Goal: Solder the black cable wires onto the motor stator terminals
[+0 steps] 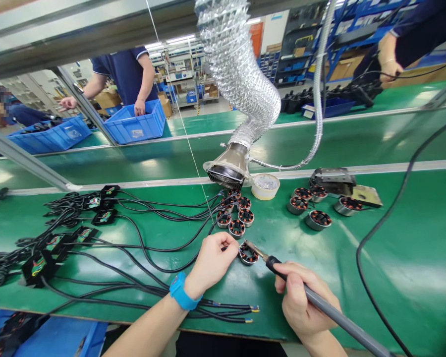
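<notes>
My right hand (305,300) grips a soldering iron (330,310) by its dark handle, and the metal tip rests at the rim of a small motor stator (248,254) with black and copper-coloured windings. Just left of that stator, my left hand (215,258) is closed in a pinch on a black cable (163,271), whose end at the stator is mostly hidden by the fingers. A thin pale wire (188,139) hangs from above down to this hand. Behind it stands a cluster of several more stators (237,228) with cables running left. A blue band circles my left wrist.
Black cables with square housings (39,267) cover the left bench. Stripped cable ends (250,309) lie near the front edge. A fume hood (228,166) hangs beside a round tub (265,187). More stators (318,220) stand right. Co-workers and blue bins (136,126) are beyond.
</notes>
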### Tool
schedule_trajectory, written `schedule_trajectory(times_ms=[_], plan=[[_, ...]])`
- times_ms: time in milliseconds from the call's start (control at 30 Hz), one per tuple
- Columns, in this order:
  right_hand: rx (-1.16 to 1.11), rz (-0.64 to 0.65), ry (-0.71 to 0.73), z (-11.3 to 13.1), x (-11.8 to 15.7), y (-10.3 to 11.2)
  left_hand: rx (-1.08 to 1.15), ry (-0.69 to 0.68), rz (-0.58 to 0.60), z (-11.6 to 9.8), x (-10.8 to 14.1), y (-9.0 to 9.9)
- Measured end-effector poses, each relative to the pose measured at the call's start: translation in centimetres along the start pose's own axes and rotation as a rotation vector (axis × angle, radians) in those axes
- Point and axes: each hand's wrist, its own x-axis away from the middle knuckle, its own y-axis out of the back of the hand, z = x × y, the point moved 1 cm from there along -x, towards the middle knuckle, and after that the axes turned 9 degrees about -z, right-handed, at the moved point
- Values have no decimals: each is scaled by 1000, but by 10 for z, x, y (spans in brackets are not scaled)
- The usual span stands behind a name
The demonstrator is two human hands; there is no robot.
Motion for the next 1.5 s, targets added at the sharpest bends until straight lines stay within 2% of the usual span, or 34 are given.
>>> schedule_trajectory(times_ms=[167, 300, 433, 700, 833, 967, 1100, 1233, 1367, 1500], plan=[[-16, 107, 72, 0, -6, -2, -2, -1, -3, 1, -1, 0], [-74, 185, 148, 4, -16, -12, -1, 0, 2, 0, 0, -1], [-35, 221, 219, 6, -22, -23, 20, -13, 7, -2, 0, 0], [-24, 323, 197, 1, -21, -40, 45, -60, 36, -4, 1, 0], [-45, 339, 203, -6, -15, -41, 1, -124, 50, -4, 4, 1], [-80, 413, 190, -10, -9, -38, -40, -95, 135, -1, 3, 4], [-65, 372, 184, -7, -4, -35, -40, -108, 213, 1, 2, 6], [-52, 359, 174, -5, 3, -34, 22, -52, 247, 3, 2, 3], [-34, 355, 166, -3, 4, -36, 61, -16, 216, 5, 2, 0], [-51, 275, 139, 5, -3, -36, 57, -7, 170, 6, -1, 1]])
